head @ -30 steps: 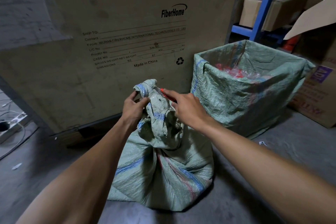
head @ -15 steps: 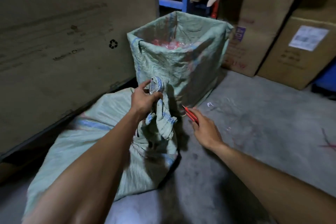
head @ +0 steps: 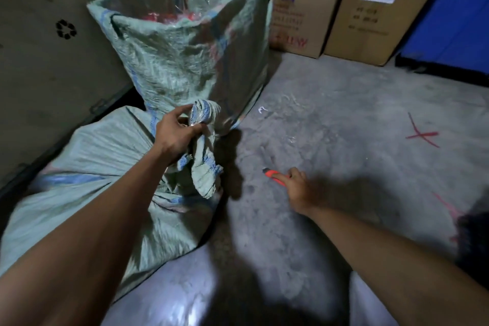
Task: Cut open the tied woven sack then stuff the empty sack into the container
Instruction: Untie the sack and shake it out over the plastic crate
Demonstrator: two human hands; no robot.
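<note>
A pale green woven sack (head: 105, 167) with blue stripes lies on the floor at the left, its neck bunched. My left hand (head: 174, 135) grips the gathered neck (head: 203, 114) and holds it up. My right hand (head: 299, 188) is low over the concrete floor to the right of the sack, shut on a red utility knife (head: 275, 176) whose tip points away from me. Behind the sack stands the container (head: 185, 55), an open box lined with the same green woven cloth, with red plastic-wrapped things showing inside.
A large cardboard crate (head: 53, 47) rises at the left behind the sack. Two cardboard boxes (head: 357, 8) stand at the back right beside a blue panel (head: 455, 21). Red marks (head: 420, 135) are on the grey floor. A dark object (head: 473, 241) sits at the right edge.
My right hand has left the sack's neck and dropped with the knife to the floor on the right. The sack has tipped over to the left. The view has swung right.
</note>
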